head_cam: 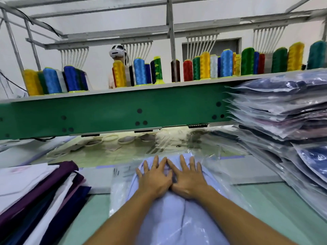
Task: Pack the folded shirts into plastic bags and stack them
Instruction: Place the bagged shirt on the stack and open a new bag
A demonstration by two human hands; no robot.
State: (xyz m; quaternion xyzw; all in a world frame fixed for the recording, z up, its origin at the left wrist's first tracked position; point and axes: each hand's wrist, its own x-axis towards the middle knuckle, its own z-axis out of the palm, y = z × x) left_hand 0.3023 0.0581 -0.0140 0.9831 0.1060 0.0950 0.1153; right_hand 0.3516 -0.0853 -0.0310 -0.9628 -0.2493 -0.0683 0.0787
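Bagging step: left hand (154, 177) and right hand (187, 177) press the pale blue shirt (168, 218) into its plastic bag (120, 195) at the desk's near edge, fingers straight and spread. Next move is probably onto the bagged stack (283, 121) at the right edge.

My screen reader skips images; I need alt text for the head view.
The left hand and right hand press flat on a light blue shirt in a clear plastic bag. Unbagged shirts lie left, a bagged stack right.

light-blue folded shirt (169, 218) | flat, partly in clear plastic bag (212, 167) | bagged-shirt stack (286, 124) at right
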